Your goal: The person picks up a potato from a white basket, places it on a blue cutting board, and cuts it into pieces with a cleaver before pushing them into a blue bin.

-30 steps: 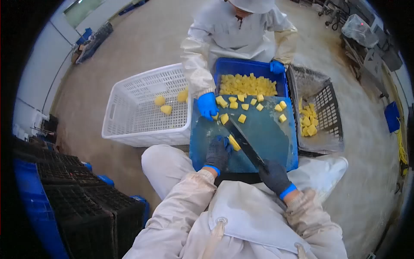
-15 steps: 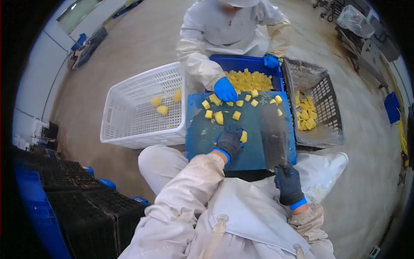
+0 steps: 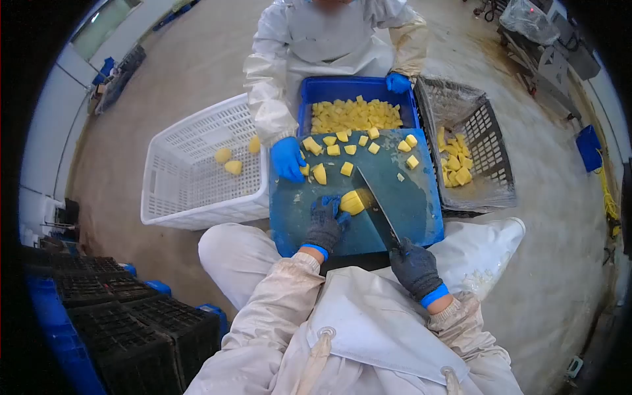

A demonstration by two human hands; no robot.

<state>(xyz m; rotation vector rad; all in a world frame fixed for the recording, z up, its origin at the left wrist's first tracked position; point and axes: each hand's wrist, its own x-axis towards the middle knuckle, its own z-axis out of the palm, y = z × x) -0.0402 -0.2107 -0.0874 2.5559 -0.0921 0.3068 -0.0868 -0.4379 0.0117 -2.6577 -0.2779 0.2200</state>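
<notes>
My left hand [image 3: 326,222], in a dark grey glove, grips a yellow piece [image 3: 352,203] on the blue cutting board [image 3: 296,230]. My right hand [image 3: 416,268], gloved alike, is closed round the handle of a large knife [image 3: 380,212]. Its blade stands on edge, slanting across the board just right of that piece. Several yellow chunks [image 3: 346,169] lie over the board's far half. A co-worker's blue-gloved hand [image 3: 288,159] is at the board's left edge beside some chunks.
Beyond the board is a blue bin [image 3: 359,84] of yellow chunks, with the co-worker's other hand [image 3: 397,83] at its rim. A white basket [image 3: 197,214] stands left, a black crate [image 3: 498,141] right. Black crates [image 3: 131,329] are stacked at lower left.
The knife has turned from lying flat to standing on edge and moved left beside the piece. More of the held piece shows. The co-worker's hand has moved to the board's left side.
</notes>
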